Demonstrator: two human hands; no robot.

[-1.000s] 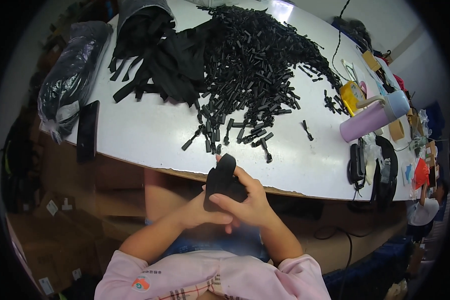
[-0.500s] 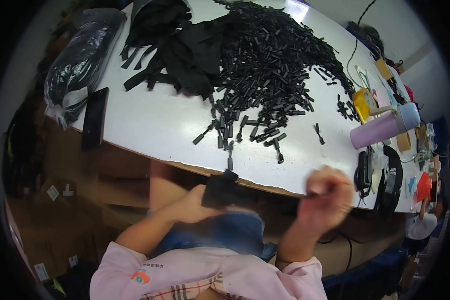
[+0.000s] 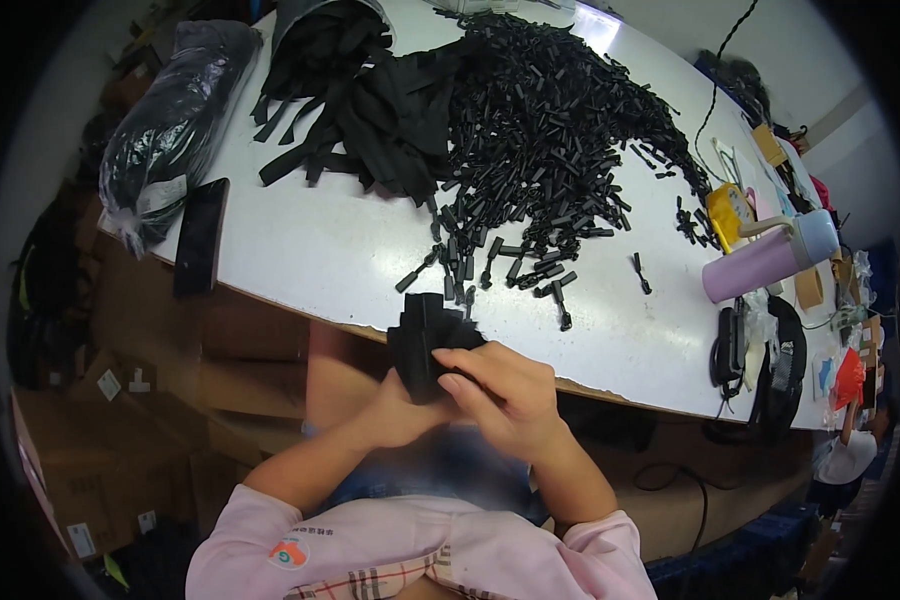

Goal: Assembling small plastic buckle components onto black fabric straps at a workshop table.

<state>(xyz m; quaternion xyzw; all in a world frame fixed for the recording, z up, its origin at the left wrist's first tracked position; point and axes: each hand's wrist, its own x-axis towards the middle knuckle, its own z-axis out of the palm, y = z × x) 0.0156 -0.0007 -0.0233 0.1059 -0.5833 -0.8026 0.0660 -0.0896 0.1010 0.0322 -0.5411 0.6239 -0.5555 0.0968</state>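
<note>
The left hand point(image 3: 407, 412) is wrapped around the lower part of a black fabric bundle point(image 3: 415, 340), which is upright in front of the person's lap at the near table edge. The right hand point(image 3: 510, 395) touches the bundle's right side, thumb and forefinger close together; whether they pinch a fold or something small is hard to tell. The bundle hides part of the edge behind it.

Just beyond, stray pieces lead into a large pile of small black pieces point(image 3: 540, 130) with rectangular ends, spreading toward the far side. A single loose piece point(image 3: 640, 274) lies apart to the right. Left of the pile, touching it, is a heap of black strips point(image 3: 395, 125), with more strips spilling from a grey container point(image 3: 286, 18). Farther left are a dark phone point(image 3: 201, 238) and a plastic-wrapped black package point(image 3: 175, 120).

On the right, a lilac bottle point(image 3: 755, 265) with a blue lid lies near a yellow object point(image 3: 727, 210), a black case point(image 3: 727, 348) and a black band point(image 3: 785, 355).

The tabletop point(image 3: 310, 262) is white and glossy, its near edge chipped. Cardboard boxes point(image 3: 120, 485) stand lower left; a person point(image 3: 845, 457) in white is at far right.
</note>
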